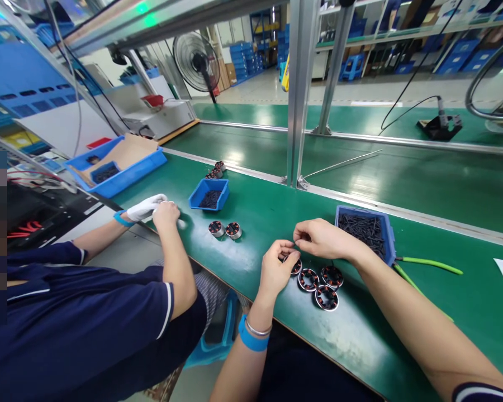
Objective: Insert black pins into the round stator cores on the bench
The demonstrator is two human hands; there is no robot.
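Note:
My left hand [276, 267] is closed at the rim of a motor stator [295, 267], a round metal ring with black and copper-red windings, partly hidden by my fingers. Just above that stator, the fingertips of my right hand [321, 239] are pinched together; whatever is between them is too small to make out. Several more stators [326, 298] lie flat on the green bench in front of my hands. Beyond my right wrist stands a blue bin [390, 237] filled with short black tubes [362, 231].
Green-handled pliers [431, 263] lie beside the bin. To the left, a co-worker's hands [161, 212], one gloved, are near two stators [225, 229] and a small blue bin [196, 196]. A metal post [297, 100] rises behind. A large blue tray [145, 167] stands far left.

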